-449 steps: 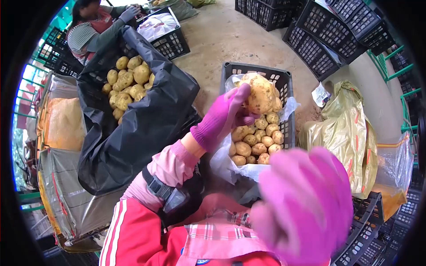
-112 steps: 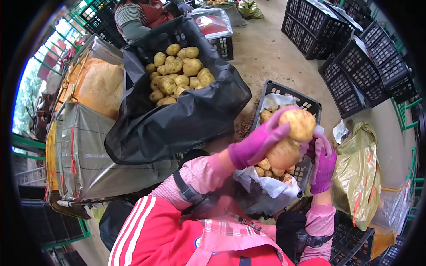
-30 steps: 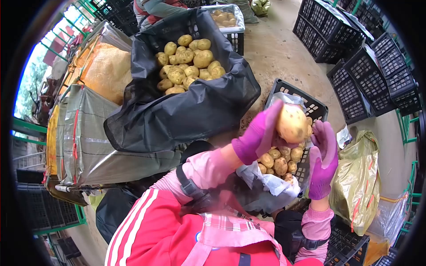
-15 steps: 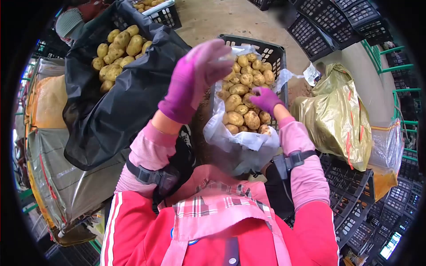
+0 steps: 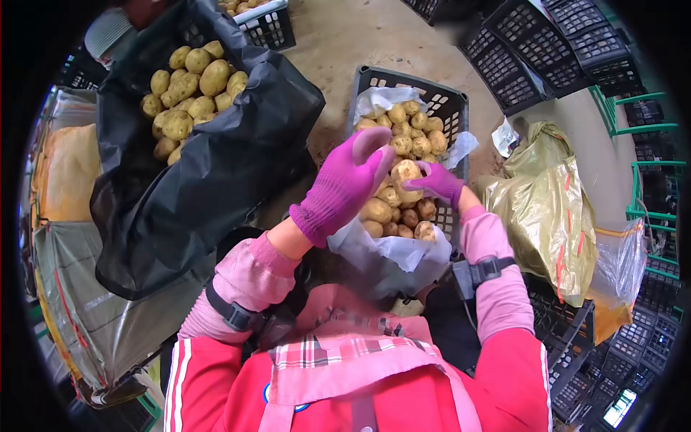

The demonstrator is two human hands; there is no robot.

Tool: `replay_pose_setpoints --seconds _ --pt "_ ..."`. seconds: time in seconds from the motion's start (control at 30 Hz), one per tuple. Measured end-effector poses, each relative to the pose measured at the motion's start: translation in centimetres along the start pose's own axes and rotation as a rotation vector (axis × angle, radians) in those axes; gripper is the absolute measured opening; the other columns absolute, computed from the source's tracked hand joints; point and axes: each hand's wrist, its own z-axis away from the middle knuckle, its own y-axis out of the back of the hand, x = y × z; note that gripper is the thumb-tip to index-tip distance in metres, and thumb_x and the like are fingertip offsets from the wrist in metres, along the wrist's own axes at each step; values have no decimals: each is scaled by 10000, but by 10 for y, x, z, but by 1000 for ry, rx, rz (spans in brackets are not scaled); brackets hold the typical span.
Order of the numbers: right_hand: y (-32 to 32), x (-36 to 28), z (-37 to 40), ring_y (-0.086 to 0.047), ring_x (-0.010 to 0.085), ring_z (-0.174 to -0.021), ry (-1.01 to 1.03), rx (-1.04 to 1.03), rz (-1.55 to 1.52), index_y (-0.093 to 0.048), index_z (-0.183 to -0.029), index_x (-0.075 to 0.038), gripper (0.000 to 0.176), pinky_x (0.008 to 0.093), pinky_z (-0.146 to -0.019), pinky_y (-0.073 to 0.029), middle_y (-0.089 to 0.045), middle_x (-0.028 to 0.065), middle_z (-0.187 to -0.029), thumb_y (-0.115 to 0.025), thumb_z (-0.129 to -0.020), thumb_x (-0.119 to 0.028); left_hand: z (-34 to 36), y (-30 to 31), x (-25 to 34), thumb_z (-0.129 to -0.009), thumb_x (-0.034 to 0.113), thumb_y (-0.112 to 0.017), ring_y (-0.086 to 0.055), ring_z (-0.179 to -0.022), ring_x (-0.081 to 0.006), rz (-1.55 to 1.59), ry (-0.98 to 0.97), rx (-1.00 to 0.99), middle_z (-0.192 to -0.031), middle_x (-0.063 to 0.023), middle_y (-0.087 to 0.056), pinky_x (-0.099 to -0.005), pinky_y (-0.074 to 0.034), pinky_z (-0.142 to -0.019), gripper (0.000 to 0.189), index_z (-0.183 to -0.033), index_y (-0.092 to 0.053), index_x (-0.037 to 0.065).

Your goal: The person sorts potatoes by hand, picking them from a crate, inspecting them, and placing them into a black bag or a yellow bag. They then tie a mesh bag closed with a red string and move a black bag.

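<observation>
My right hand [image 5: 443,183], in a purple glove with a pale palm, grips a large potato [image 5: 405,175] between thumb and fingers, just above the other potatoes. My left hand [image 5: 350,176], gloved the same way, is held at the left of that potato; its fingers are curved and apart, with nothing visible in them. Below both hands, a black plastic crate [image 5: 463,119] lined with a white sheet [image 5: 392,248] is filled with potatoes [image 5: 376,210]. To the left, more potatoes [image 5: 183,86] lie in a container lined with black cloth [image 5: 237,144].
A gold-coloured sack [image 5: 547,209] stands right of the crate. Black crates [image 5: 522,43] are stacked at the upper right, near a green metal frame [image 5: 615,115]. Another crate of potatoes [image 5: 266,25] stands at the top. A person's knitted hat [image 5: 108,32] shows at upper left.
My right hand has taken hold of a potato and lifted it slightly. My left hand has come down and right, towards that potato. The view has shifted a little.
</observation>
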Motion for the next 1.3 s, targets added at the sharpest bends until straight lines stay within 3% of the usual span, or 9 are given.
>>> replay_pose_setpoints --seconds 0.2,0.3,0.5,0.67,0.8,0.9,1.17,1.27,1.3 --pt "-30 -109 134 -588 194 -1150 530 104 63 -470 -1425 -12 695 328 -978 -464 -619 127 -1279 -727 -883 -364 13 -15 19 -970 272 -650 -487 -1281 -180 215 96 -164 -1417 -134 -494 -311 -425 -1046 620 -1473 -388 22" --pt "-46 -104 152 -563 242 -1237 590 223 207 -435 -1445 3 666 345 -1030 -436 -586 191 -1335 -639 -953 -395 17 -26 12 -971 285 -652 -410 -1362 -189 44 -240 -207 -1510 -144 -394 -318 -365 -1100 713 -1527 -287 29" --pt "-68 -86 149 -520 302 -1311 818 422 275 -410 -1463 -2 688 366 -1057 -420 -521 222 -1416 -593 -976 -452 18 -37 14 -1061 346 -455 -535 -1241 -177 48 -283 -16 -1293 -118 -610 -316 -393 -1072 459 -1340 -547 -6" --pt "-73 -94 161 -548 270 -1260 658 327 -24 -432 -1447 -6 699 360 -1048 -424 -548 202 -1376 -608 -960 -477 2 -25 1 -1085 366 -370 -626 -1048 -141 128 -198 -41 -1172 -86 -675 -289 -484 -954 479 -1264 -612 -7" --pt "-66 -102 173 -555 231 -1227 629 339 -103 -440 -1441 -5 727 342 -1022 -444 -563 184 -1348 -629 -941 -498 7 -21 26 -1081 355 -387 -605 -1098 -147 266 -90 -170 -1193 -68 -656 -294 -469 -980 465 -1307 -580 -2" --pt "-63 -93 164 -553 215 -1225 728 448 66 -437 -1442 -3 748 325 -1002 -459 -560 174 -1351 -639 -930 -510 10 -40 21 -1082 346 -386 -589 -1135 -171 24 -365 -69 -1204 -69 -647 -310 -446 -1012 460 -1331 -561 2" --pt "-80 -93 153 -543 255 -1262 756 428 -129 -435 -1439 -3 803 345 -1030 -450 -561 190 -1345 -733 -863 -476 -1 -22 14 -1078 368 -390 -653 -1026 -173 72 -171 -75 -1147 -96 -671 -283 -516 -898 445 -1219 -638 27" --pt "-76 -93 152 -545 282 -1270 845 586 155 -446 -1434 -16 794 366 -1033 -452 -554 185 -1359 -778 -835 -418 2 -24 23 -1053 478 -392 -676 -986 -183 285 165 -16 -1135 -103 -672 -306 -564 -839 526 -1296 -587 54" --pt "-75 -93 153 -546 293 -1271 875 665 317 -451 -1432 -21 791 373 -1034 -453 -549 182 -1366 -791 -826 -398 2 -21 24 -1048 484 -400 -678 -986 -196 408 323 -153 -1175 -115 -650 -335 -570 -847 527 -1320 -560 62"
